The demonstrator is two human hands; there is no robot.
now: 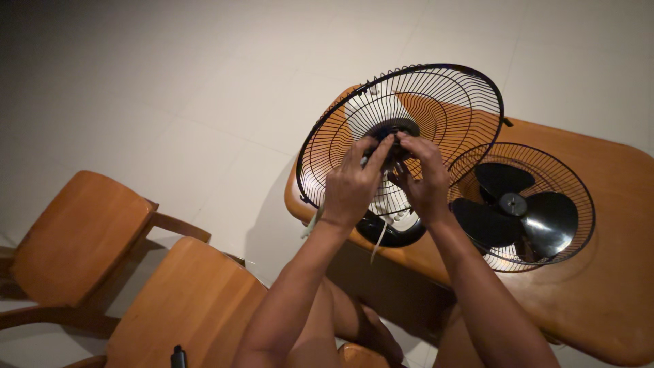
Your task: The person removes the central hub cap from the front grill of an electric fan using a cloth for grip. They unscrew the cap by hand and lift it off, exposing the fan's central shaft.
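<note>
Both hands meet at the hub of the rear grille (409, 109), a black wire guard standing tilted on the near edge of the wooden counter (599, 272), with the white fan body partly hidden behind it. The left hand (351, 184) and right hand (426, 180) each curl their fingertips onto the small centre fitting (394, 151), pinching it; whether it is a nut or a spindle I cannot tell. The step looks like work on the hub fastening. To the right, the front grille (579, 204) lies flat with the black blade (518, 211) in it, so the next move likely calls for a steady twist at the hub.
</note>
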